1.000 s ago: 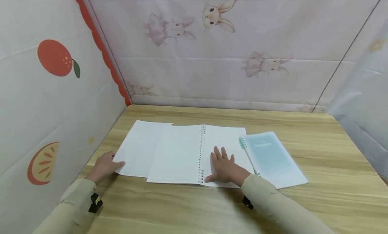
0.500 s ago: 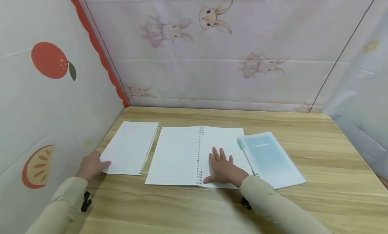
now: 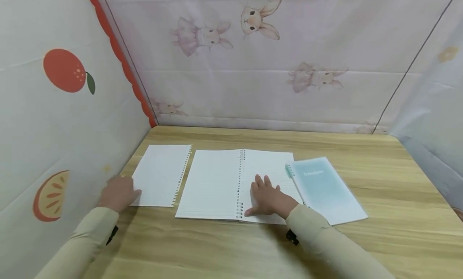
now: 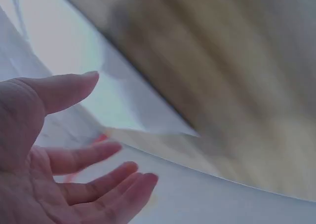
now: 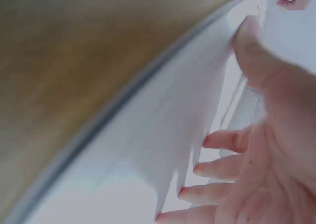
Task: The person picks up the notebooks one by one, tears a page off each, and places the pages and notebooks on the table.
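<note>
A loose white sheet [image 3: 162, 175] with a ragged right edge lies left of an open lined spiral notebook [image 3: 213, 184]. My left hand [image 3: 118, 193] is at the sheet's lower left edge in the head view; in the left wrist view the hand [image 4: 84, 169] has thumb and fingers apart with nothing between them, beside the sheet [image 4: 118, 91]. My right hand [image 3: 269, 199] rests spread on the notebook's right page, and the right wrist view shows the hand's [image 5: 247, 160] fingertips touching the page [image 5: 148, 150].
A second spiral notebook [image 3: 323, 188] with a pale blue cover lies at a slant to the right, against the open one's right side. The wooden table [image 3: 202, 251] meets a patterned wall cloth [image 3: 231, 94] at the back and another cloth [image 3: 105, 138] on the left.
The sheet has moved left off the open notebook, so its ragged edge shows. My left hand has let go of the sheet. The right hand has stayed on the page.
</note>
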The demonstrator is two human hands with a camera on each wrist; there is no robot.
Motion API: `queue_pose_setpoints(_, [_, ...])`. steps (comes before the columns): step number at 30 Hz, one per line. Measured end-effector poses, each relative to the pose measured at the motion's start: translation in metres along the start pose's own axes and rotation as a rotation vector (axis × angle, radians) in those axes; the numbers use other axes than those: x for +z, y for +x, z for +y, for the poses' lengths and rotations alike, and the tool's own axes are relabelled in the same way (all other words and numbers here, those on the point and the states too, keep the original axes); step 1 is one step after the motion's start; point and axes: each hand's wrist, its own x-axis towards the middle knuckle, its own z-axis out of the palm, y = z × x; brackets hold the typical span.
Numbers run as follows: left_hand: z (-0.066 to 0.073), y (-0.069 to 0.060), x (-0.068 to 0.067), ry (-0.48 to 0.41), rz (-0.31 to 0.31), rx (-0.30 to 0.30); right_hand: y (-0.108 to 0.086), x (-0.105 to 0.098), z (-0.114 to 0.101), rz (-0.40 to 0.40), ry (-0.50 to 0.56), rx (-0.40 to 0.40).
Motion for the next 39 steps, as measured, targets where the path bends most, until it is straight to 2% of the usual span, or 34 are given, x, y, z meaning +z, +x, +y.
queue_pose_setpoints(3, [0.033,0.008,-0.006,0.02,0.108,0.064,-0.004,-0.008,0.017,0.047,0.063,-0.082])
queue_pose_setpoints(5, [0.062,0.016,-0.01,-0.001,0.183,0.115,-0.01,-0.016,0.033,0.083,0.105,-0.138])
queue_pose_setpoints(9, [0.134,0.032,-0.02,-0.082,0.27,0.243,-0.03,-0.029,0.07,0.197,0.149,-0.174])
queue_pose_setpoints(14, [0.228,0.038,-0.019,-0.148,0.327,0.481,-0.059,-0.036,0.112,0.388,0.166,-0.135])
queue_pose_setpoints(16, [0.262,0.037,-0.014,-0.155,0.311,0.57,-0.07,-0.036,0.127,0.456,0.177,-0.096])
queue_pose_setpoints(20, [0.329,0.03,0.001,-0.15,0.175,0.698,-0.094,-0.036,0.156,0.546,0.183,-0.025])
queue_pose_setpoints(22, [0.361,0.026,0.012,-0.144,0.101,0.755,-0.106,-0.036,0.167,0.562,0.183,0.006])
queue_pose_setpoints(24, [0.392,0.02,0.022,-0.115,0.06,0.806,-0.117,-0.036,0.176,0.559,0.188,0.033])
queue_pose_setpoints(26, [0.42,0.01,0.032,-0.047,0.036,0.846,-0.125,-0.036,0.182,0.542,0.199,0.064])
queue_pose_setpoints(30, [0.467,-0.016,0.048,0.127,0.02,0.855,-0.136,-0.03,0.195,0.516,0.228,0.114])
queue_pose_setpoints(33, [0.492,-0.033,0.057,0.243,0.067,0.852,-0.144,-0.026,0.203,0.503,0.252,0.131])
queue_pose_setpoints(36, [0.507,-0.044,0.065,0.372,0.153,0.867,-0.152,-0.023,0.211,0.493,0.269,0.143])
queue_pose_setpoints(39, [0.514,-0.047,0.073,0.495,0.215,0.909,-0.16,-0.02,0.217,0.483,0.272,0.162])
